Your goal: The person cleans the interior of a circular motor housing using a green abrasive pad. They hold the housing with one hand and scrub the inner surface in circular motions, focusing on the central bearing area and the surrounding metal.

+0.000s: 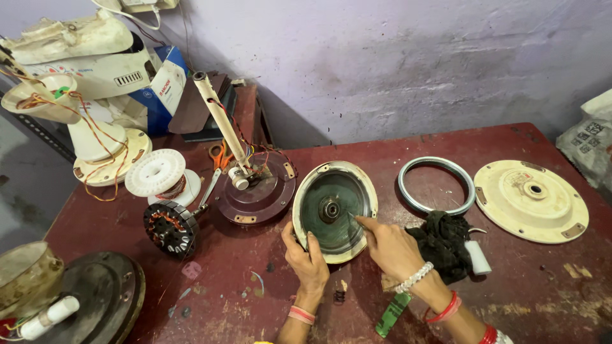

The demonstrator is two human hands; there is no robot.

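Note:
A cream fan motor cover (363, 191) with a dark green inside and a bearing at its centre stands tilted on the dark red table (510, 299). My left hand (306, 258) grips its lower rim. My right hand (390, 245) holds nothing; its index finger points into the cover's bowl, touching the inner surface right of the bearing. A black cloth (443, 242) lies just right of my right hand, with a small white tube (477, 258) beside it.
A metal ring (437, 185) and a cream flat cover (532, 200) lie at right. A brown motor base with a rod and wires (252, 185), a wound stator (171, 229), a white spool (156, 173), orange scissors (220, 155) and other fan parts sit left. A green strip (392, 313) lies near the front.

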